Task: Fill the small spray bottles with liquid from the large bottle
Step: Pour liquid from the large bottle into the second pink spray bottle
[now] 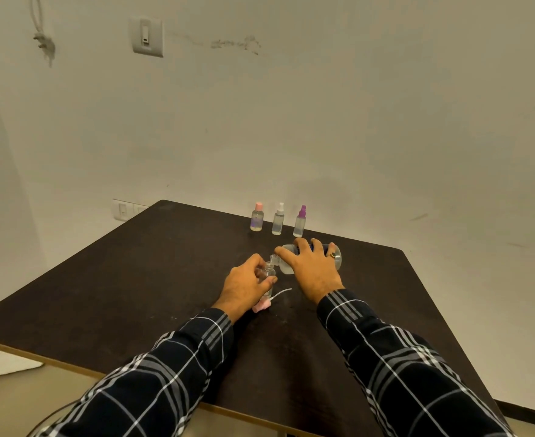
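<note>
My left hand [247, 287] grips the small bottle [267, 274]; my right hand [310, 266] tips the large bottle [337, 257]. A wobble could spill liquid past that narrow neck onto the desk [133, 279].

Both arms wear long sleeves of dark navy cloth crossed by white and grey plaid lines, the left sleeve [152, 373] and right sleeve [395, 364] ending at the wrists. The right hand [310, 266] carries a gold ring [332, 255] with a dark stone.
</note>
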